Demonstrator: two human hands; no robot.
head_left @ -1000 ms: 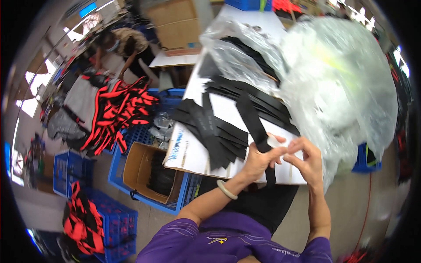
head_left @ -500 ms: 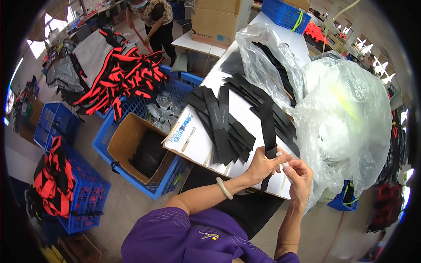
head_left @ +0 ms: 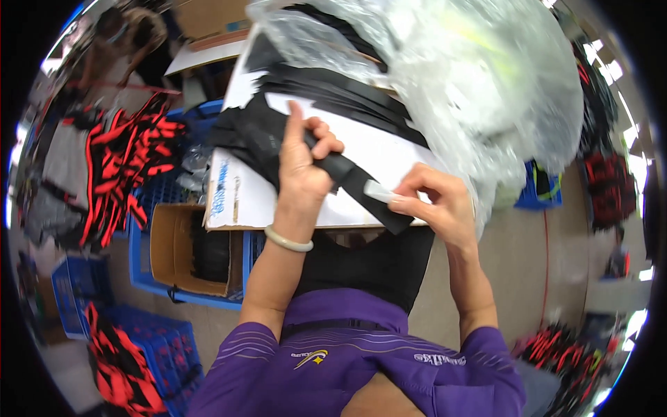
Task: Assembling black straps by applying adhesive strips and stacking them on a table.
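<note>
My left hand (head_left: 306, 156) is over the table with its fingers curled around a flat black strap (head_left: 361, 189); the thumb points up and away. The strap slants down to the right, its loose end near the table's front edge. In my right hand (head_left: 439, 201), thumb and fingers pinch a small whitish strip (head_left: 379, 192), which overlaps the strap's lower part; I cannot tell whether it is attached. Left of and behind my left hand lies a pile of black straps (head_left: 240, 132). Another row of black straps (head_left: 347, 94) is fanned out farther back.
Clear plastic bags (head_left: 479, 90) bulge over the white table's (head_left: 306, 219) right side. A cardboard box (head_left: 170, 243) sits in a blue crate (head_left: 142, 267) at left. Red-and-black pieces (head_left: 128, 163) are heaped beyond. Another person (head_left: 135, 42) bends at far left.
My view has turned. My hands have moved apart; the left thumb is now raised, and the strap slants between the hands instead of standing away from me. The whitish strip shows more fully.
</note>
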